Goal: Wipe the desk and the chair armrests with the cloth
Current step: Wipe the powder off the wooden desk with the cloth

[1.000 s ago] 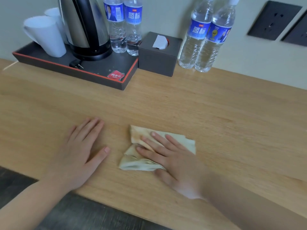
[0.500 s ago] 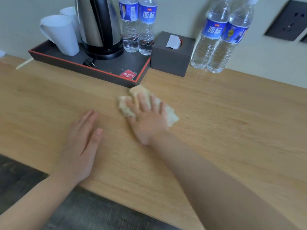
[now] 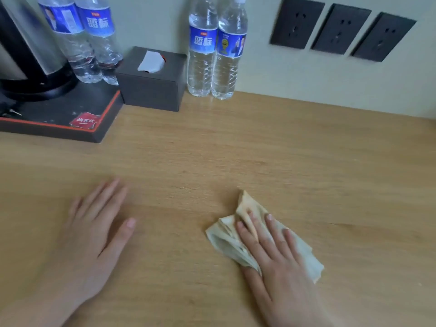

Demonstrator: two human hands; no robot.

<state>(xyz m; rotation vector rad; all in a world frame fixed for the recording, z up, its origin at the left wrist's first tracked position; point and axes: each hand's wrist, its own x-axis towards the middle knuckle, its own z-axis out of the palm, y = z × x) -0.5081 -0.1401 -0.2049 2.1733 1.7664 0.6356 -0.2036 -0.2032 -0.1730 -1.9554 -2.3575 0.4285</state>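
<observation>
Right hand (image 3: pixel 280 263) flat, fingers spread, pressing crumpled cloth (image 3: pixel 226 237) onto desk (image 3: pixel 306 161) near front edge. Left hand (image 3: pixel 94 234) open, empty, braced. Cloth looks soft, light, bunches easily; press mid-fold.

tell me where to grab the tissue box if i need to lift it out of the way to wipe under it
Grip the tissue box across its two flat side walls, coming down from above and the front. It is a squat upright cube; the wall is close behind it, the tray sits close on its left and the water bottles on its right, so fingers have little room. Avoid the tissue on top.
</observation>
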